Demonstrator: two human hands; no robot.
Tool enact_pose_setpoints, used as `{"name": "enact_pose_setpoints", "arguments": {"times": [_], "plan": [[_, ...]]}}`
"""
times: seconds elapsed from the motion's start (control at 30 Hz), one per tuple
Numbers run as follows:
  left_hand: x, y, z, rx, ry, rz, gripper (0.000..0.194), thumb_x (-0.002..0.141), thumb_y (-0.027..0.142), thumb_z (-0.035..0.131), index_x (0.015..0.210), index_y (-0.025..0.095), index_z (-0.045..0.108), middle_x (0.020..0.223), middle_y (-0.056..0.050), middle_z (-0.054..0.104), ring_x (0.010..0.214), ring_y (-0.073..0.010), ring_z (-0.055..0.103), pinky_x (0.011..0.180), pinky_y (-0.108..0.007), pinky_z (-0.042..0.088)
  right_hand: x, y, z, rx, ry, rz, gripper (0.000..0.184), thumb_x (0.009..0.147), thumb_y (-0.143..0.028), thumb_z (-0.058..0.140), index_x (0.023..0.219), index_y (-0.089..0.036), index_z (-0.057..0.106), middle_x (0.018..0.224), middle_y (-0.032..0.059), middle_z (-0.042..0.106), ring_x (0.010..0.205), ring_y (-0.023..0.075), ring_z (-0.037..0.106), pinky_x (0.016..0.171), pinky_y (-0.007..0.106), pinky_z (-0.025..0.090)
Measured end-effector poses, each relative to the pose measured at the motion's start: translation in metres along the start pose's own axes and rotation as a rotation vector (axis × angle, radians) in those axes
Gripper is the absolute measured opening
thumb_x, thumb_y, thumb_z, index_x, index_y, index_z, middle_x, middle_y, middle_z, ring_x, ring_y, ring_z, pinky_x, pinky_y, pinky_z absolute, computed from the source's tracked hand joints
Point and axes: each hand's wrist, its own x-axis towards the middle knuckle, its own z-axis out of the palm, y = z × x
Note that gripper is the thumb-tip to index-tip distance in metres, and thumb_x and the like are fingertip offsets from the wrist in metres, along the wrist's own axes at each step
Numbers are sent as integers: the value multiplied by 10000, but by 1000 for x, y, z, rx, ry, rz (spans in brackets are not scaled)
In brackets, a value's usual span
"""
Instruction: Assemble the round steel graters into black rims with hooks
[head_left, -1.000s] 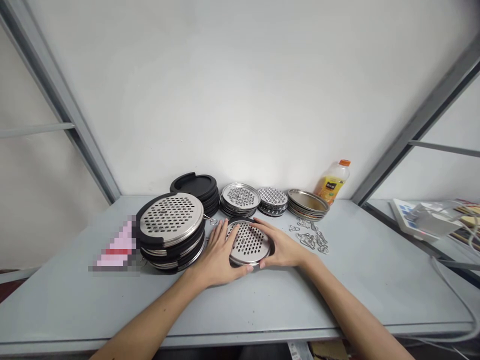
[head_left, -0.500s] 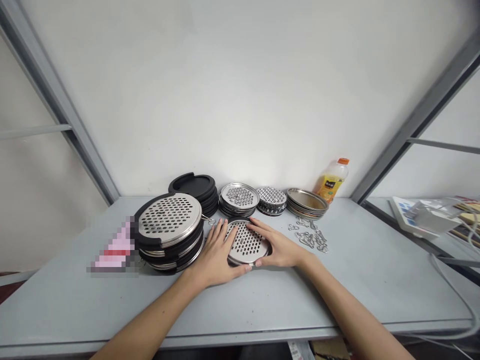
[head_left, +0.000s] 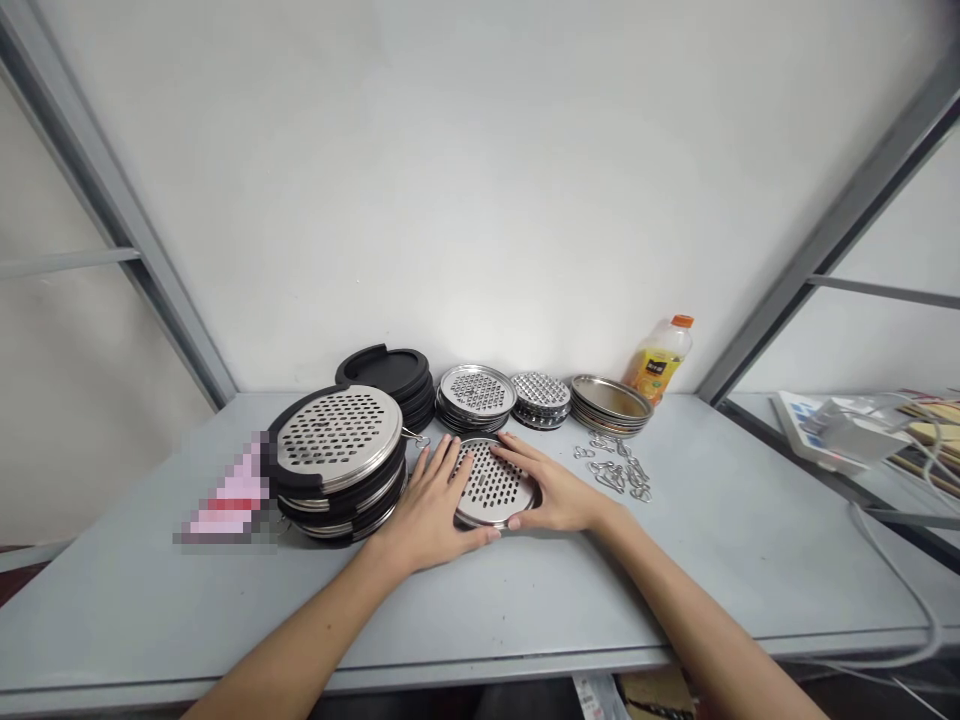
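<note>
Left hand and right hand — digits spread apart, touching rim of perforated disc, just below frame centre. Hooks — loose, right of centre.

Pale, unadorned wall, softly and evenly lit, rising beyond the hands. A light grey tabletop extends beneath and to both sides of them; grey metal frame posts stand to the left and right, each joined by a crossbar.
</note>
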Motion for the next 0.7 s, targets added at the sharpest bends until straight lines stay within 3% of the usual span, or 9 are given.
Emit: {"name": "enact_pose_setpoints", "arguments": {"times": [0.2, 0.7], "plan": [[0, 1, -3, -18, -23, -8, 967, 781, 736, 460, 1478, 112, 218, 1553, -151, 165, 1437, -318, 98, 1153, -468, 167, 0, -1, 1, 33, 4, 1, 1036, 608, -597, 755, 1455, -185, 326, 1559, 150, 159, 1415, 363, 186, 1147, 516, 193], [-1, 0, -2, -25, -47, -17, 973, 783, 748, 438, 1482, 109, 214, 1556, -150, 151, 1438, -320, 89, 1151, -484, 173, 0, -4, -1, 11, 13, -6, 1011, 615, -598, 748, 1446, -185, 346, 1548, 158, 197, 1400, 365, 237, 1130, 529, 237]]}}
